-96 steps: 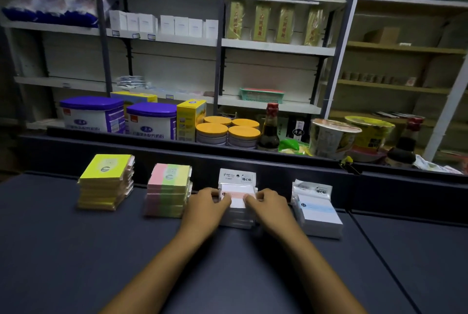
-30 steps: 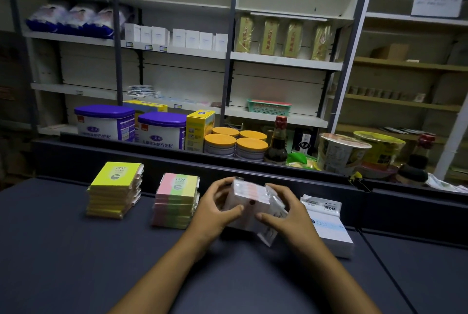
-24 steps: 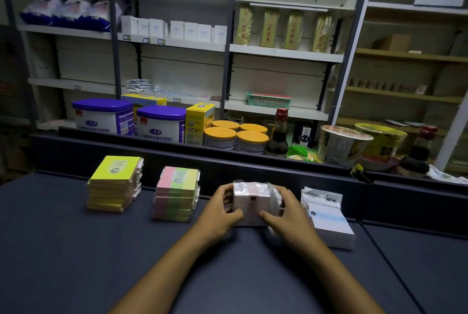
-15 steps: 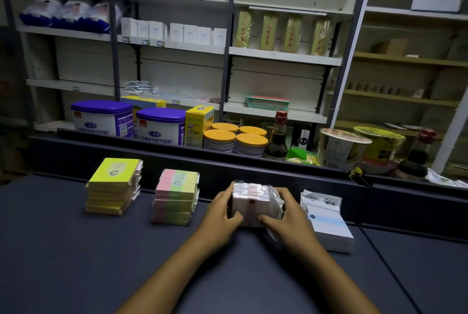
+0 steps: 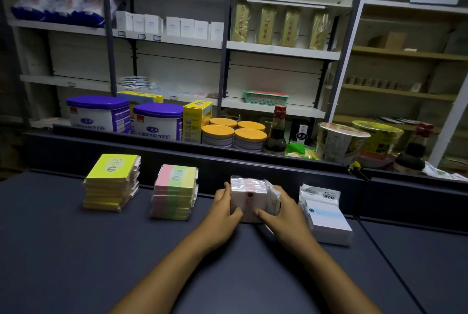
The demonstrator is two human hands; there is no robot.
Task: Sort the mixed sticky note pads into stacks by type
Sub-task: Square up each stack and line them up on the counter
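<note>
Both hands hold one stack of white-and-pink wrapped sticky note pads (image 5: 249,198), stood on its edge on the dark table (image 5: 76,250). My left hand (image 5: 222,208) grips its left side, thumb on the front face. My right hand (image 5: 281,209) grips the right side, thumb also on the front. Left of them stand a yellow pad stack (image 5: 111,183) and a pink-green-yellow pad stack (image 5: 174,193). A white-and-blue pad stack (image 5: 326,217) lies to the right.
A raised dark ledge (image 5: 253,161) runs along the table's back. Behind it stand purple-lidded tins (image 5: 98,114), a yellow box (image 5: 196,121), orange-lidded jars (image 5: 234,135), a sauce bottle (image 5: 277,132) and noodle cups (image 5: 339,142). Shelving fills the background.
The white-and-pink stack lay flat under both hands at first. It was lifted, turned on edge and lowered, and now stands on the table between both hands.
</note>
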